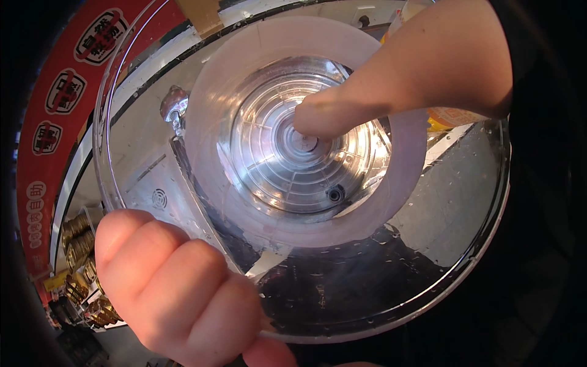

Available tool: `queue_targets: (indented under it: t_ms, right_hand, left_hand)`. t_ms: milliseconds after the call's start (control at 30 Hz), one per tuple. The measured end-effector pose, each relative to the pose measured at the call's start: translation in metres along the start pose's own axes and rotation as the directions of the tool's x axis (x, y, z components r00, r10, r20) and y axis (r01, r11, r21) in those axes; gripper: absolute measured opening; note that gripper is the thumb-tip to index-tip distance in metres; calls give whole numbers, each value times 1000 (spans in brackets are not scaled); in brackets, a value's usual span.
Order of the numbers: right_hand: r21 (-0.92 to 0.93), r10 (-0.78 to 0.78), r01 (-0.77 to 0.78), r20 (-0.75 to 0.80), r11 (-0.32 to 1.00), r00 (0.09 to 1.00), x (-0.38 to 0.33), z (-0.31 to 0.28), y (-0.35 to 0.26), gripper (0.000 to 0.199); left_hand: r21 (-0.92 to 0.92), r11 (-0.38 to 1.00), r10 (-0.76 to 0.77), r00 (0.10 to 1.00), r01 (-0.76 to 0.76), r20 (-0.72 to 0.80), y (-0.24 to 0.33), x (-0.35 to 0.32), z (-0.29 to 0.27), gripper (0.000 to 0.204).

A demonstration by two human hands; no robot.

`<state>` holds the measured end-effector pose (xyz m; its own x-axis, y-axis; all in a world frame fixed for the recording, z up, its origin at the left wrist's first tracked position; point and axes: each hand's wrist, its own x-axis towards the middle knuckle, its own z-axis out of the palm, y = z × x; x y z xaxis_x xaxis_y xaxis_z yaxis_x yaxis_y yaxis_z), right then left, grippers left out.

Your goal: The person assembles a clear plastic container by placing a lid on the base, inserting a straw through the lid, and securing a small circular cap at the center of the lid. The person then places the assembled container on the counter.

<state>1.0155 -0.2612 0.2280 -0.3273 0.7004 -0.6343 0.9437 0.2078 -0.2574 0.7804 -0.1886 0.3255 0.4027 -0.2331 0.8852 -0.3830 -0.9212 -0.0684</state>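
A large, round, clear plastic vessel or lid (422, 311) fills most of the head view, with water drops on it. A frosted ring (397, 202) surrounds its ridged, see-through middle (287, 174), and a small black round fitting (335, 193) shows there. My left hand (177, 287) is closed round the clear rim at the lower left, knuckles facing up. From the upper right my right arm reaches over the ring. My right hand (327, 113) is at the ridged middle; its fingers are hidden, so whether it holds anything does not show.
A metal tap (176, 104) rises beyond the plastic, near a metal surface with a round slotted grille (159, 197). Yellow packaging (452, 116) lies under my right forearm. Left of these are a red printed panel (52, 122) and stacked gold-coloured items (79, 244).
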Motion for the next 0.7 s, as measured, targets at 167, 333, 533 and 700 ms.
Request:
queue_targets:
  t_ms: [167,333,533,700]
  right_hand:
    - [307,77,-49,-80,950,994,-3,5,7,31]
    - [-61,-60,58,-28,996,998,11,13,12,37]
    - [-58,-85,84,-9,995,996,11,10,10,42]
    - [-109,-33,38,53,993,998,7,-6,4,39]
  left_hand:
    - [9,1000,-10,1000,10,9,1,0,-1,66]
    - [2,1000,9,1000,-9,10,-1,-1,-1,66]
    - [10,1000,11,1000,-11,16,-1,0,-2,66]
    - [5,1000,-5,999,5,35,0,0,-3,67]
